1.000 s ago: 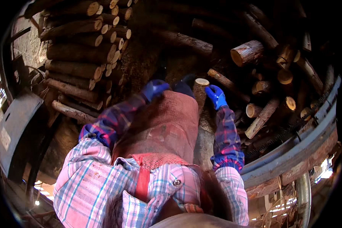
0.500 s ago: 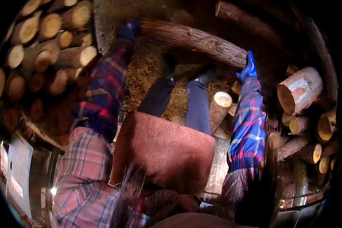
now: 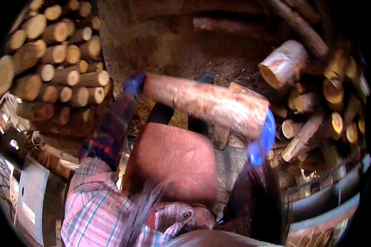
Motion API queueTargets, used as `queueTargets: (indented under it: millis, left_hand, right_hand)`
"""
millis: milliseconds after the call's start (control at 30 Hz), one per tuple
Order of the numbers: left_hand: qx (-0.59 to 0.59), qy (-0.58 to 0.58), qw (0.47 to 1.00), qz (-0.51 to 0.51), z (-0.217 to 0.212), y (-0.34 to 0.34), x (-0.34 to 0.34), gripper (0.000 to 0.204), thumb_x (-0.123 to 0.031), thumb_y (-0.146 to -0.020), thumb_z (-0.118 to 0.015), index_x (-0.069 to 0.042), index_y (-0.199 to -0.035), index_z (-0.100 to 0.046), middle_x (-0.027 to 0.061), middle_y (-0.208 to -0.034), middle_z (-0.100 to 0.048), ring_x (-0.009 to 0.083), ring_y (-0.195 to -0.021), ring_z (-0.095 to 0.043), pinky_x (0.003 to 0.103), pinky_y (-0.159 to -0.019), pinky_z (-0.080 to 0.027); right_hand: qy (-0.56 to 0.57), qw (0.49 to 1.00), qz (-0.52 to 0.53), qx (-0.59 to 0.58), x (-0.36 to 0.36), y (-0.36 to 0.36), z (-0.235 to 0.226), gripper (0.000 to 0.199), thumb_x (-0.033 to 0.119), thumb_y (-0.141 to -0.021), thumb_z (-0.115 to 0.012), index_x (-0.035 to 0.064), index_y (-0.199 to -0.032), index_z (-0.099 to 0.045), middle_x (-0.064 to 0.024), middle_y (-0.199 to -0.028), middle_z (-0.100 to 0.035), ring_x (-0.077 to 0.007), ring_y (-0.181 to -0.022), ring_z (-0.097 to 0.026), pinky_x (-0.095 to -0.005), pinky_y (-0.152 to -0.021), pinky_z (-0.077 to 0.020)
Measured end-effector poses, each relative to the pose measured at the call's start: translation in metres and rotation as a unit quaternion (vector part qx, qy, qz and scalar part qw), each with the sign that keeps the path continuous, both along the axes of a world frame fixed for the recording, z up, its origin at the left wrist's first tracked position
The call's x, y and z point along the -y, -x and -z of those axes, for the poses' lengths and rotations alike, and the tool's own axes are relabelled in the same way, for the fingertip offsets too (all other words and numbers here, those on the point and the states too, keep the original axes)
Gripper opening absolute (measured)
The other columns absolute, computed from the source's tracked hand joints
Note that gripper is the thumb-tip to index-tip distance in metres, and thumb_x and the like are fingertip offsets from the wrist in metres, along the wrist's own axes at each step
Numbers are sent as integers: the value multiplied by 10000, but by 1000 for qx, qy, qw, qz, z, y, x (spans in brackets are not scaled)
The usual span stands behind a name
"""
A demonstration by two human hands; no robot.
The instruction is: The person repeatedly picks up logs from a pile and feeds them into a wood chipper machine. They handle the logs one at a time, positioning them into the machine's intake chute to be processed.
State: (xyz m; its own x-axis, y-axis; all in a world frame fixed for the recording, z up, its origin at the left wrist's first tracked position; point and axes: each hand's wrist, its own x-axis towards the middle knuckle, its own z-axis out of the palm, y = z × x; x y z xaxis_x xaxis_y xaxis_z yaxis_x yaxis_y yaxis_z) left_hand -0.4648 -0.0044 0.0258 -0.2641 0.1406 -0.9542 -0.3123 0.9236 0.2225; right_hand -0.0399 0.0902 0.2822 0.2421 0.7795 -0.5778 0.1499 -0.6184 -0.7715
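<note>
A barky log (image 3: 206,101) is held crosswise in front of my legs, gripped at its two ends and slightly blurred by motion. My left hand (image 3: 134,84), in a dark blue glove, presses against its left end. At the log's lower right end, my right hand (image 3: 263,138) in a bright blue glove is closed round the edge. The log slopes down from left to right. Below it hangs a reddish-brown ribbed apron (image 3: 175,154) over my front, and my feet are partly hidden behind the log.
Cut logs are stacked (image 3: 55,53) at the left. A jumbled log pile (image 3: 305,140) lies at the right, with a thick short log (image 3: 284,64) on top. Another log (image 3: 231,26) lies on the brown floor (image 3: 152,45) farther off. A pale panel (image 3: 32,197) stands lower left.
The log has come up off the floor and nearer to my body, with both hands drawing in along with it. My view has shifted, and more of the left stack shows.
</note>
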Motion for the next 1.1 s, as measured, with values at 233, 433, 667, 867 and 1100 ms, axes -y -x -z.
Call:
queueTargets:
  millis: [233,433,667,867,1100]
  left_hand:
    - [189,-198,917,290,-310,-95,-37,321,-337,-863,-650,-28,-945,-674,57,-860,-657,157,-807,-591,313,-757,-472]
    - [353,-373,852,98,-469,-225,-157,397,-374,-897,-589,-27,-1088,-612,36,-1006,-623,131,-920,-544,286,-835,-440]
    - [382,-266,882,72,-504,-230,-138,698,-570,-839,-563,-45,-1294,-501,107,-1239,-576,259,-1092,-560,394,-981,-424]
    - [286,-336,892,96,-572,-304,-160,466,-393,-946,-483,-34,-1235,-545,62,-1191,-588,176,-1074,-555,323,-966,-425]
    - [217,-663,662,275,-736,-390,-217,444,-210,-903,-599,39,-1254,-488,94,-1185,-565,162,-1060,-529,304,-944,-410]
  right_hand:
    - [-107,993,-31,-39,29,24,-239,606,249,-841,-661,22,-1335,-392,-104,-1334,-467,-211,-1198,-457,-352,-1041,-331]
    - [-138,943,46,-300,10,66,-202,749,282,-808,-707,29,-1387,-304,-116,-1352,-452,-219,-1228,-431,-364,-1061,-303]
    - [-151,907,130,-370,64,62,-260,1019,296,-686,-824,59,-1448,-191,-115,-1361,-445,-223,-1267,-399,-393,-1081,-281]
    - [-214,836,275,-423,52,19,-309,874,39,-748,-748,84,-1440,-216,-94,-1067,-616,-181,-915,-622,-320,-813,-533]
    - [-404,844,99,-339,-64,-157,-439,669,192,-830,-681,75,-1399,-349,-70,-1175,-574,-195,-1048,-548,-359,-920,-458]
